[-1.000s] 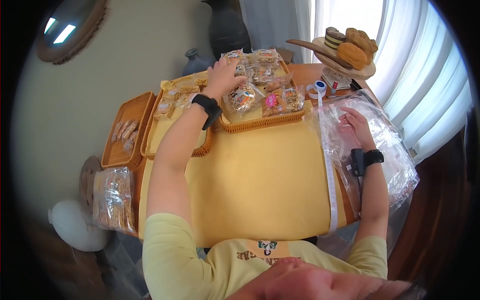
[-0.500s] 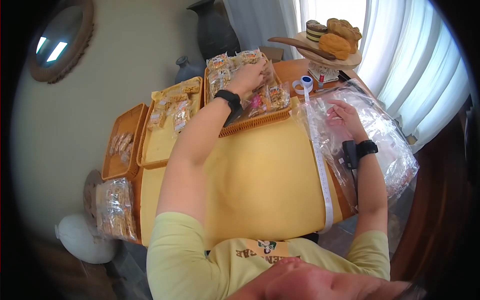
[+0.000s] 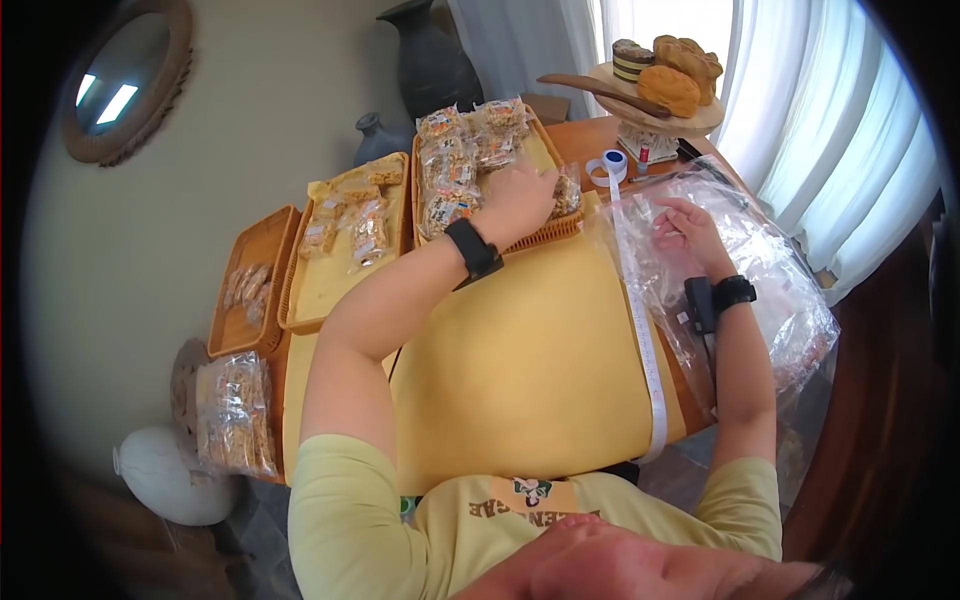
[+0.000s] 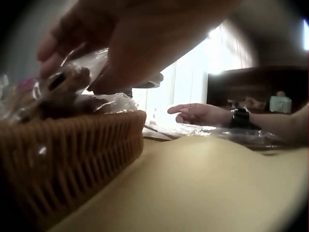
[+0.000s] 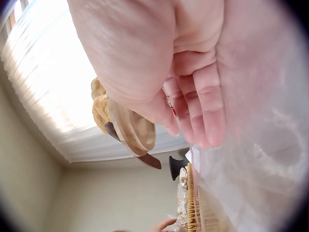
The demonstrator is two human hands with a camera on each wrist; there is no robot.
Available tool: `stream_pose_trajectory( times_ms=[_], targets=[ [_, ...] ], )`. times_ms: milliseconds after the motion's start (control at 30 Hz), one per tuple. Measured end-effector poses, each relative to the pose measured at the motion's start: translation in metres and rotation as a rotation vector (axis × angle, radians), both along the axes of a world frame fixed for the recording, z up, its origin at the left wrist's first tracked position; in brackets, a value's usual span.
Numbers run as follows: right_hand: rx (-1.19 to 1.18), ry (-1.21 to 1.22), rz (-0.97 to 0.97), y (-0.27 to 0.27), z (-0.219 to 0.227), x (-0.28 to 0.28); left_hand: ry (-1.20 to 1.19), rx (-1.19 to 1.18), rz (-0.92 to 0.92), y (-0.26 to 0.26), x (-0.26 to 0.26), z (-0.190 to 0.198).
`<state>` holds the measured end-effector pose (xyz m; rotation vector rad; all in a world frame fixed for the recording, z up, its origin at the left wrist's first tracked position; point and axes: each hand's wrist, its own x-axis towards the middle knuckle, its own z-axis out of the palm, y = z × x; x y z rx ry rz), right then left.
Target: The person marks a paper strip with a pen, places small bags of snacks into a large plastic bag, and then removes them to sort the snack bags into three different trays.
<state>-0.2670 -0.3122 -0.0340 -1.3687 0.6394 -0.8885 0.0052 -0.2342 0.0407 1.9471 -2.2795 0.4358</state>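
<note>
My left hand [image 3: 522,198] is over the front right of the rightmost wicker basket [image 3: 560,233], its palm turned down. In the left wrist view its fingers and thumb come down on both sides of a clear-wrapped snack packet [image 4: 72,79] and pinch it just above the basket rim. Several wrapped snack packets [image 3: 448,165] fill the basket's left and back. My right hand [image 3: 688,226] rests by the large clear plastic bags [image 3: 770,270] on the right, palm partly up and fingers loosely bent. In the right wrist view, nothing is in this hand [image 5: 193,96].
A middle basket [image 3: 315,295] and a wooden tray [image 3: 222,315] hold more packets. Bagged snacks [image 3: 235,415] lie at the left edge. A white measuring tape [image 3: 645,360] crosses the yellow mat [image 3: 520,370]. Behind stands a raised board [image 3: 705,120] with breads and a wooden knife [image 3: 600,92].
My left hand has moved from the back left of the right basket to its front right. A packet now lies in the middle basket's right side. The right hand stays where it was.
</note>
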Motion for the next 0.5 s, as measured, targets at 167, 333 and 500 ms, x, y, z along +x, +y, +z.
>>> stream_pose_trajectory(
  times_ms=[167,333,500],
  targets=[
    [-0.013,0.013,0.01,0.001,0.002,0.001,0.079,0.219,-0.047,-0.001,0.019,-0.006],
    [0.006,-0.003,-0.036,-0.002,-0.003,0.002,0.147,0.186,-0.115,-0.004,0.025,-0.017],
    [-0.029,0.048,-0.018,-0.006,-0.005,-0.001,0.295,0.223,-0.161,0.006,0.04,0.0]
  ],
)
